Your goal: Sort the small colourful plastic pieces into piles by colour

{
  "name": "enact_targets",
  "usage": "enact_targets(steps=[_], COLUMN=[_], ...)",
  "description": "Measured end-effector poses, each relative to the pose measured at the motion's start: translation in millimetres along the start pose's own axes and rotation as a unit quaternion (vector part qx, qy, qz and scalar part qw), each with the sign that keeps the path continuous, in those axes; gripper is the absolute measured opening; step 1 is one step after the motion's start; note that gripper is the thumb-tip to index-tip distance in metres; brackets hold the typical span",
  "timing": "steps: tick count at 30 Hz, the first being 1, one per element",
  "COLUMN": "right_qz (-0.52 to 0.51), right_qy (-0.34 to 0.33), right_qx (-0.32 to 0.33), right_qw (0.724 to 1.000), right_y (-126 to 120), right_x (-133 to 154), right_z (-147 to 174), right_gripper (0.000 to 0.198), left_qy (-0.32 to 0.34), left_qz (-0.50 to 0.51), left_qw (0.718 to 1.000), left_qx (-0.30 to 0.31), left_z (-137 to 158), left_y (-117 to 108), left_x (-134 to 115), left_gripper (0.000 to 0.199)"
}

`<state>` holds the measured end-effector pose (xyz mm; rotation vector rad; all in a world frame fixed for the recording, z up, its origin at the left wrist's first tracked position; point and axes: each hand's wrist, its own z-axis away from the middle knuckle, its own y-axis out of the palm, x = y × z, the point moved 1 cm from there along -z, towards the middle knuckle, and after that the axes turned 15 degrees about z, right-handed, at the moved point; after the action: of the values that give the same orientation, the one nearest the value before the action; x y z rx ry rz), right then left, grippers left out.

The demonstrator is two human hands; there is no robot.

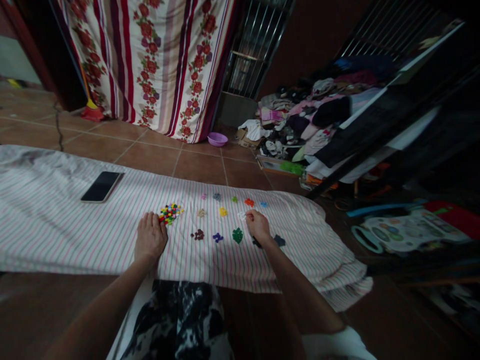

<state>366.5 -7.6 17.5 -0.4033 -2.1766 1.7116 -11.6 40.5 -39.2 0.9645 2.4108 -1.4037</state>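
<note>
My left hand (150,236) lies flat on the striped cloth, its fingertips beside a mixed heap of small coloured pieces, perhaps beads (172,213). Over a small white pile (241,215), the fingers of my right hand (258,226) are pinched together; what is between them is too small to make out. Single-colour piles surround it: dark green (237,235), yellow (223,212), orange-red (249,202), light blue (264,204), tan (201,213), brown (198,234), dark blue (218,238) and dark grey (279,240). A black pile (257,243) is partly hidden by my right hand.
Striped cloth (123,230) covers the low, long surface before me. A phone (101,187) rests on its left part. Beyond are a floral curtain (157,65), a purple basin (217,139), a red broom (92,113) and heaped clothes (300,117). Clutter stands at the right.
</note>
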Motion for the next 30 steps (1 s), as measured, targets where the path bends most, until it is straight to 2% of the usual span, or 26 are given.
enact_targets(steps=[6, 14, 21, 25, 30], right_qz=[-0.002, -0.118, -0.191, -0.188, -0.143], right_qy=[-0.016, -0.085, -0.202, -0.272, -0.314], right_qx=[-0.029, -0.079, -0.070, -0.020, 0.050], right_qw=[0.999, 0.986, 0.958, 0.944, 0.937], right_y=[-2, -7, -15, -15, -9], right_x=[4, 36, 95, 138, 184], right_z=[3, 12, 23, 30, 40], right_gripper=[0.021, 0.022, 0.022, 0.023, 0.025], left_qy=[-0.010, -0.030, -0.049, -0.058, -0.060], left_qz=[0.002, -0.017, -0.023, -0.015, -0.012], left_qw=[1.000, 0.999, 0.998, 0.998, 0.998], left_qx=[0.004, 0.022, 0.032, 0.037, 0.027], left_z=[0, -4, -5, -5, -4], left_y=[1, -8, -11, -10, -9], left_x=[-1, -10, -12, -13, -13], left_gripper=[0.050, 0.048, 0.048, 0.047, 0.047])
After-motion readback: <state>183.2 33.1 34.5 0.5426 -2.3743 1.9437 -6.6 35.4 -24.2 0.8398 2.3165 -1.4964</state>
